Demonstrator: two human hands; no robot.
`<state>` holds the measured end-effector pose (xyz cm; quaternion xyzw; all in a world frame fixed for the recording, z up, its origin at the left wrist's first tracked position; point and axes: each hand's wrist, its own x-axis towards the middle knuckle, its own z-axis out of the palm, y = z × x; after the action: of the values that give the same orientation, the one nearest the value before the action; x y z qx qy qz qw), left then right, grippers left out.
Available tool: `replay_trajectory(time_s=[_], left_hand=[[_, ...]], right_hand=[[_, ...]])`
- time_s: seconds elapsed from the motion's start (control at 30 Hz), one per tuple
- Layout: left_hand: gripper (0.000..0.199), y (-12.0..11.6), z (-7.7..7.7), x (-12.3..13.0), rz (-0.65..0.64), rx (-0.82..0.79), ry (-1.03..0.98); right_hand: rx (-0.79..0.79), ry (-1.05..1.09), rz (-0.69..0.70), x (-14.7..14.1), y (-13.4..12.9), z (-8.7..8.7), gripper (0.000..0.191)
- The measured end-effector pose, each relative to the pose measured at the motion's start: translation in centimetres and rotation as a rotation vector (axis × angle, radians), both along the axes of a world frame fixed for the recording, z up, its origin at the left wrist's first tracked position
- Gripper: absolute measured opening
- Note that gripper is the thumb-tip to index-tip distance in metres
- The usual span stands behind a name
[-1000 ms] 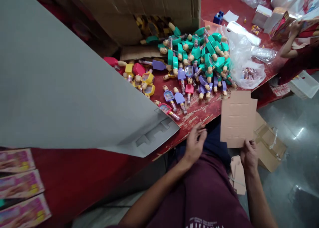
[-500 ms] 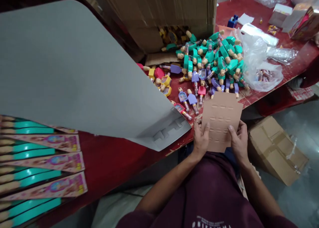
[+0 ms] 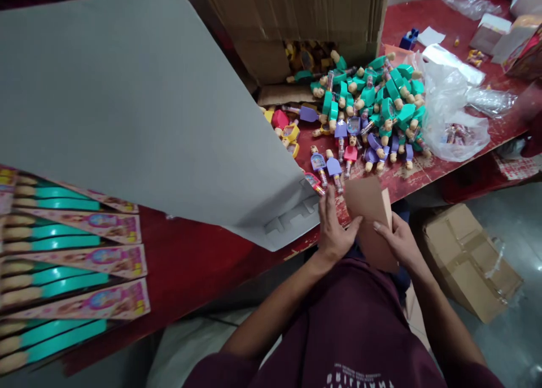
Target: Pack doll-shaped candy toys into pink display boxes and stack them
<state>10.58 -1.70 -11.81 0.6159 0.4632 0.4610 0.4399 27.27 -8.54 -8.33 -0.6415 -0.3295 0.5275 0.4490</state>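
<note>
A person's left hand [image 3: 334, 232] and right hand [image 3: 396, 242] bend a folded cardboard insert [image 3: 367, 221], fingers gripping both its faces, at the front edge of the surface [image 3: 199, 264], just below a heap of toy dolls [image 3: 368, 111].

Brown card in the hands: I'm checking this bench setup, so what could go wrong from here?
The brown card looks bent between the left hand and right hand, so it might crease or tear. The purple-topped toys lie near the worn edge of the red bench and could be knocked off. The large grey sheet lies beside the left hand; if nudged, it might disturb the yellow toys.
</note>
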Motion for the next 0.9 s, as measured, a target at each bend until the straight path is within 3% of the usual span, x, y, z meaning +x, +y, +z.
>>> replay_trajectory(time_s=[0.07,0.13,0.23,0.3,0.37,0.47,0.53,0.63,0.77,0.9], left_hand=[[0.089,1.3,1.2,-0.6,-0.038,0.232,0.193],[0.088,2.5,2.1,-1.0,-0.250,0.272,0.264],[0.071,3.3,2.0,-1.2,-0.595,0.059,0.190],[0.060,3.0,1.1,-1.3,-0.674,-0.118,0.053],[0.062,2.7,0.1,-1.7,-0.559,-0.259,-0.089],[0.078,2.6,-0.9,-2.7,-0.278,-0.398,-0.240],[0.081,2.7,-0.9,-3.3,-0.177,-0.451,-0.311],[0.074,2.6,-0.6,-3.3,-0.157,-0.505,-0.369],[0.073,1.5,-0.8,-2.8,-0.173,-0.549,-0.402],[0.077,0.8,-1.9,-3.3,-0.175,-0.571,-0.386]], right_hand=[[-0.018,-0.120,0.122,0.8,-0.3,0.3,0.045],[-0.053,-0.083,0.266,1.3,-0.7,0.5,0.042],[-0.115,0.018,0.432,1.7,-1.0,0.8,0.045],[-0.083,-0.069,0.443,2.5,-1.2,0.6,0.049],[0.043,-0.341,0.277,3.7,-1.7,0.3,0.057],[0.176,-0.773,-0.171,5.6,-3.0,-0.4,0.074],[0.135,-0.737,-0.340,6.0,-3.7,-1.0,0.080],[0.053,-0.379,-0.349,5.1,-4.0,-2.0,0.077],[-0.002,-0.053,-0.337,3.4,-3.6,-2.6,0.066],[-0.046,0.178,-0.103,2.9,-3.5,-2.2,0.083]])
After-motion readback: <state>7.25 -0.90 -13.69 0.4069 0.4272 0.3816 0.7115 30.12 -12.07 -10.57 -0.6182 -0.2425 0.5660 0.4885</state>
